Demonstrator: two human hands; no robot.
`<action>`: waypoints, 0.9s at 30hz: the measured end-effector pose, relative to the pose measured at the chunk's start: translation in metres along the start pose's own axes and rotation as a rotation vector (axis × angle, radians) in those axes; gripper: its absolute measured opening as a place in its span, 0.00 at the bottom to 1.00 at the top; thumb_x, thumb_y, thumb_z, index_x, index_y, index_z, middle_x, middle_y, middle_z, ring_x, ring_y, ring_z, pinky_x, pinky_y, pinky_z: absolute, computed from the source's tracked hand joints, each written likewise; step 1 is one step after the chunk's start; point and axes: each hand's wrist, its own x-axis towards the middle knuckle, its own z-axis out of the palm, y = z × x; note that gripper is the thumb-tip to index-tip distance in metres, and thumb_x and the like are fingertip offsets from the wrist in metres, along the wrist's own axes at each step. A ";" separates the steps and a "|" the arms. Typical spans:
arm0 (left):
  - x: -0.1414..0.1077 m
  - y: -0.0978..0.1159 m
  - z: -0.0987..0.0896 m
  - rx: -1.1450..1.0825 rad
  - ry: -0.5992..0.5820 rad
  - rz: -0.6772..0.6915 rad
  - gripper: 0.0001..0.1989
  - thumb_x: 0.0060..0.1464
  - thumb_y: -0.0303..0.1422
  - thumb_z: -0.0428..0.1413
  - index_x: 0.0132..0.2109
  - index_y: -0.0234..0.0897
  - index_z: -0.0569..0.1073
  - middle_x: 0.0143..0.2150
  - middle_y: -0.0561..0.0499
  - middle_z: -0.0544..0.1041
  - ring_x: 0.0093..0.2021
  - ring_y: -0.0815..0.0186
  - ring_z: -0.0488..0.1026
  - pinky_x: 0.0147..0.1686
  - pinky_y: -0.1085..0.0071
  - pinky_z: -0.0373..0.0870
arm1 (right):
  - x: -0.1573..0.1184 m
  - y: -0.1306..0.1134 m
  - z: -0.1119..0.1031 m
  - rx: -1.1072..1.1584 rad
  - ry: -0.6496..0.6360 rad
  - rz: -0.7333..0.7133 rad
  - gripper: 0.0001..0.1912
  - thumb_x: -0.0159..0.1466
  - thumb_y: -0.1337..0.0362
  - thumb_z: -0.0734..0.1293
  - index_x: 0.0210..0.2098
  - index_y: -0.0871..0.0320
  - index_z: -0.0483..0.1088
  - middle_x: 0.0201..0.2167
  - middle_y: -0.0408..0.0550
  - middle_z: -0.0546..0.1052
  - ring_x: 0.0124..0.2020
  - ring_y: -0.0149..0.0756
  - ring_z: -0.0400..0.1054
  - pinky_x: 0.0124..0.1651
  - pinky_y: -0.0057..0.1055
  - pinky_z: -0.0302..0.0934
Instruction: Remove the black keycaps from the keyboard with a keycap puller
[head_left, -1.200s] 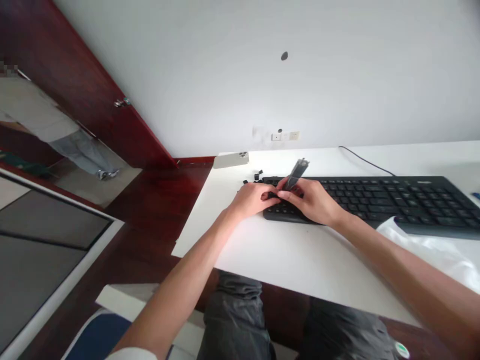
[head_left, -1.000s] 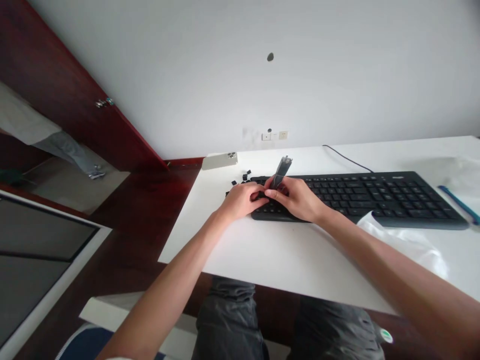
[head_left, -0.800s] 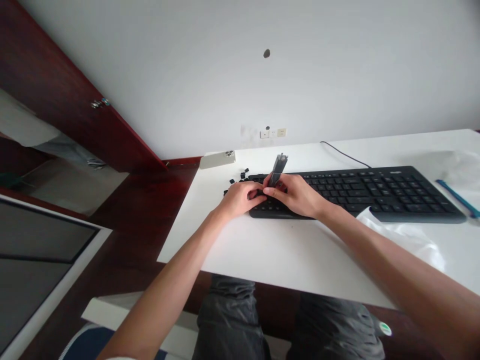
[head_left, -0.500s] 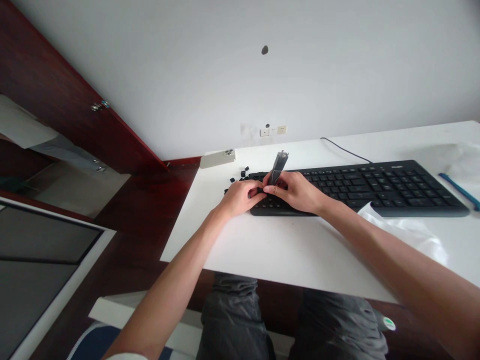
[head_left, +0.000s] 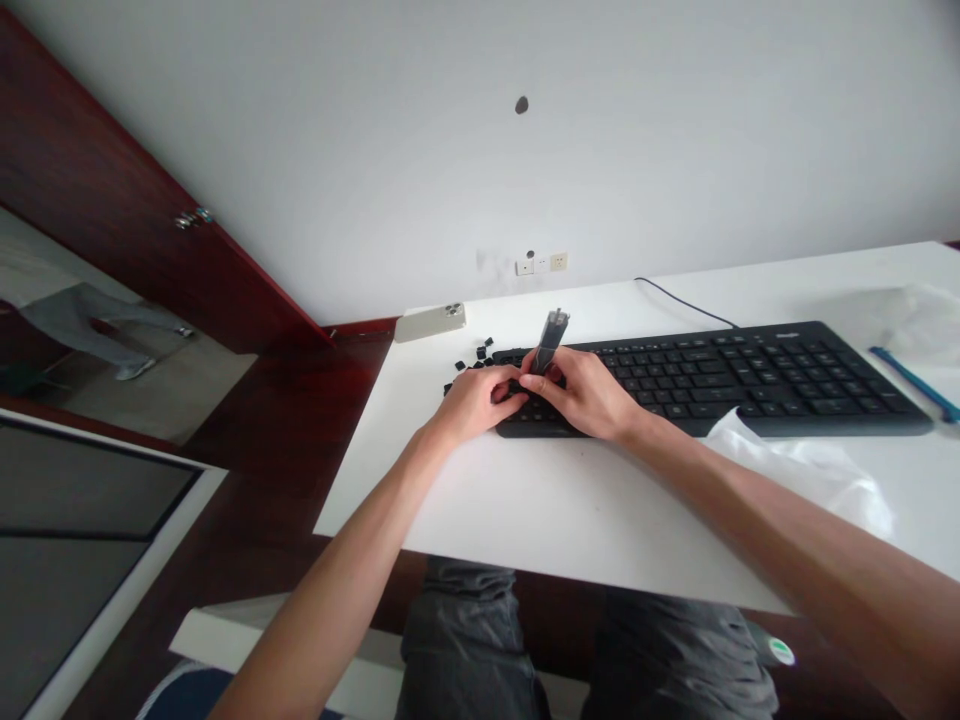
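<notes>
A black keyboard (head_left: pixel 705 380) lies on the white table (head_left: pixel 555 500). Over its left end my right hand (head_left: pixel 589 390) is closed on a dark grey tool (head_left: pixel 550 340), which tilts up with its pronged end on top. My left hand (head_left: pixel 480 400) rests at the keyboard's left end, thumb and fingers pinched, its fingertips touching those of my right hand. What the left fingers pinch is too small and hidden to name. Several loose black keycaps (head_left: pixel 481 353) lie just beyond my left hand.
A phone (head_left: pixel 431 322) lies at the table's back left corner. Crumpled white tissue (head_left: pixel 806 465) is near my right forearm. At the right are a blue stick (head_left: pixel 911 382) and a clear plastic bag (head_left: pixel 919 320). Past the open door (head_left: pixel 142 200), a person's legs (head_left: pixel 82 320) show.
The view has shifted slightly. Both hands stay together over the keyboard's left end, the tool still in my right hand. Beyond the door, more of the person's legs now shows.
</notes>
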 end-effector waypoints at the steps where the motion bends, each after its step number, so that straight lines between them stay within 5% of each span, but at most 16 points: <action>1: 0.000 0.000 0.001 0.006 0.003 0.005 0.04 0.62 0.32 0.62 0.38 0.37 0.76 0.27 0.58 0.69 0.27 0.71 0.63 0.30 0.72 0.56 | 0.000 0.000 0.000 -0.005 0.005 0.003 0.12 0.72 0.54 0.66 0.43 0.56 0.76 0.37 0.48 0.80 0.34 0.39 0.71 0.40 0.34 0.62; 8: -0.001 -0.002 0.008 0.048 0.059 0.024 0.04 0.65 0.31 0.59 0.39 0.38 0.77 0.30 0.55 0.73 0.29 0.69 0.66 0.31 0.71 0.58 | -0.001 -0.002 -0.001 0.010 0.000 0.014 0.15 0.72 0.52 0.66 0.42 0.57 0.76 0.31 0.46 0.77 0.29 0.37 0.68 0.35 0.33 0.59; 12: 0.001 -0.002 0.002 0.185 0.093 0.117 0.04 0.65 0.34 0.61 0.43 0.39 0.79 0.35 0.51 0.77 0.38 0.62 0.72 0.42 0.67 0.68 | -0.001 -0.001 -0.002 0.026 -0.010 0.032 0.14 0.72 0.52 0.67 0.43 0.56 0.76 0.31 0.45 0.77 0.29 0.36 0.67 0.35 0.33 0.59; 16: 0.005 -0.004 -0.003 0.255 0.108 0.184 0.17 0.63 0.36 0.63 0.58 0.41 0.77 0.55 0.45 0.78 0.56 0.53 0.73 0.59 0.56 0.69 | -0.001 0.001 -0.002 0.025 -0.020 0.040 0.14 0.71 0.52 0.67 0.43 0.57 0.76 0.32 0.46 0.78 0.30 0.37 0.67 0.35 0.33 0.59; 20: 0.011 -0.009 -0.002 0.209 0.020 0.230 0.31 0.63 0.33 0.60 0.71 0.42 0.65 0.71 0.41 0.69 0.72 0.50 0.64 0.70 0.49 0.61 | 0.000 0.001 -0.002 0.019 -0.022 0.025 0.13 0.71 0.53 0.67 0.42 0.57 0.76 0.32 0.45 0.78 0.30 0.36 0.67 0.36 0.33 0.60; 27: 0.012 -0.006 -0.011 0.184 -0.050 0.216 0.28 0.59 0.34 0.63 0.65 0.45 0.69 0.60 0.46 0.76 0.62 0.51 0.71 0.64 0.50 0.67 | 0.001 -0.003 -0.007 0.004 -0.102 -0.026 0.13 0.71 0.54 0.68 0.43 0.58 0.75 0.34 0.47 0.79 0.31 0.37 0.69 0.38 0.34 0.61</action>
